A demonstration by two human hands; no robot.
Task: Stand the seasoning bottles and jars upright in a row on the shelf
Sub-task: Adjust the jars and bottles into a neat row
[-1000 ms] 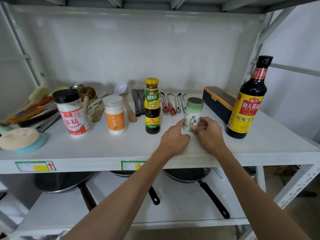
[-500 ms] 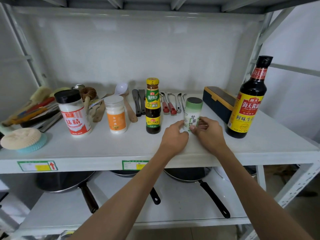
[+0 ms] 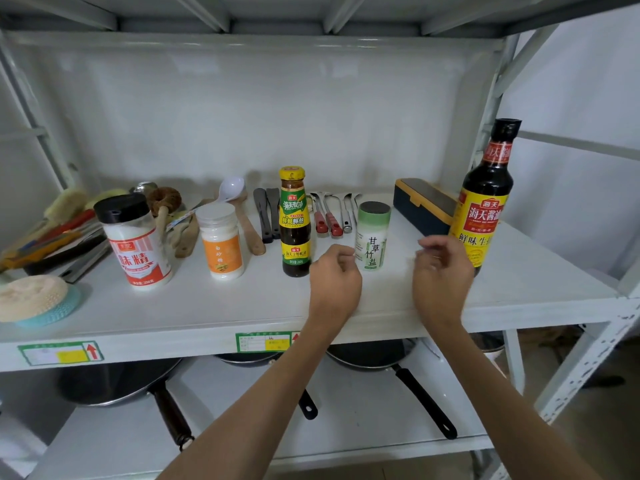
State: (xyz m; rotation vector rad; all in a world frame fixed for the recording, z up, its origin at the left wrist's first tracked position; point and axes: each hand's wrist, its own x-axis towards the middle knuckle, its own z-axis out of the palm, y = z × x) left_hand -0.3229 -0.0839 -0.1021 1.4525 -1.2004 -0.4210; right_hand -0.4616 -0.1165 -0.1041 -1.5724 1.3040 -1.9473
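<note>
Head view — left hand (image 3: 335,276) and right hand (image 3: 441,271) loosely curled, empty, flanking upright green-capped salt jar (image 3: 372,235) — not touching.

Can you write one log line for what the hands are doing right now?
left hand: open, beside green-capped jar | right hand: open, clear of jar | jar: upright

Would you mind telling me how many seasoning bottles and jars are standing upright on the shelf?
5, left to right: black-capped jar, orange-labelled jar, yellow-capped bottle, green-lidded shaker, tall soy sauce bottle. None seems hidden.
</note>
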